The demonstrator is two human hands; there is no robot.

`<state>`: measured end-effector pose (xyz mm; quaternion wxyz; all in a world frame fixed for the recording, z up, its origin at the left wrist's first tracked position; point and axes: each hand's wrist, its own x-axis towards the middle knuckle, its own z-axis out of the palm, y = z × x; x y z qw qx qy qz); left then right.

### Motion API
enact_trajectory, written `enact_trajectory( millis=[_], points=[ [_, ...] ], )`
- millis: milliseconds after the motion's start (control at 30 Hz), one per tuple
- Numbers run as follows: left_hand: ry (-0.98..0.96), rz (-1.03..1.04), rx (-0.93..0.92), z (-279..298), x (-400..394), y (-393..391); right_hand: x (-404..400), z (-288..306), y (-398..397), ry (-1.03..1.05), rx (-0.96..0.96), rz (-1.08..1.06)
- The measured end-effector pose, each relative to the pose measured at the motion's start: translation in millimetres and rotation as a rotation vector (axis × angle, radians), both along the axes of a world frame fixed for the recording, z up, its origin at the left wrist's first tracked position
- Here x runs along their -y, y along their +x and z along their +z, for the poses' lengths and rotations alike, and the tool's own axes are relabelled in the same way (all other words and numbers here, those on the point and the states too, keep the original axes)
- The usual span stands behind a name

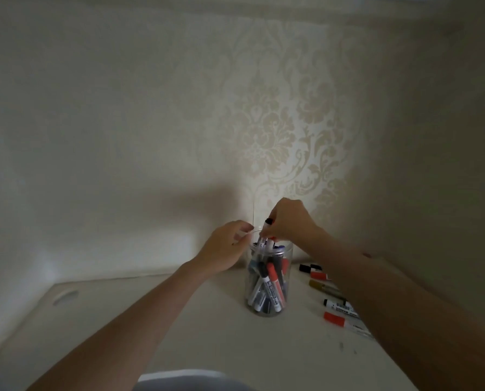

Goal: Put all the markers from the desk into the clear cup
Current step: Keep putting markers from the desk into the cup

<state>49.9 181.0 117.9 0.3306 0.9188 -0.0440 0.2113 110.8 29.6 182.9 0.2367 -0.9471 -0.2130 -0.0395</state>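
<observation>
A clear cup (288, 259) stands on the white desk (213, 328), with several black, red and blue markers inside it. My left hand (224, 248) grips the cup's rim from the left. Directly over the cup's mouth, my right hand (288, 221) holds a small bunch of markers (266, 231), their lower ends inside the opening. To the right of the cup, several loose markers (331, 304) lie on the desk: black, red and gold ones, partly hidden under my right forearm.
A patterned wall (278, 136) rises just behind the cup. The desk has an oval cutout (65, 297) at the far left. A bit of white clothing (185, 378) shows at the bottom edge.
</observation>
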Motion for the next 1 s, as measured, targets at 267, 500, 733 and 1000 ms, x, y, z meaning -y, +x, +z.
enact_trajectory(
  millis=[267,500,733,1000],
  points=[
    [-0.080,0.055,0.229,-5.1,11.1,-13.4,72.1,-25.9,3.1,0.179,0.289,-0.042],
    [0.081,-0.375,0.091,-20.3,105.0,-10.8,212.8,-114.5,-2.6,-0.035,-0.019,-0.285],
    [0.295,-0.367,-0.331,-95.6,167.4,13.6,253.3,-185.4,-19.6,0.013,0.079,-0.235],
    [0.170,-0.266,-0.399,-103.9,160.3,20.9,253.6,-195.0,-8.2,0.101,0.036,-0.159]
  ],
)
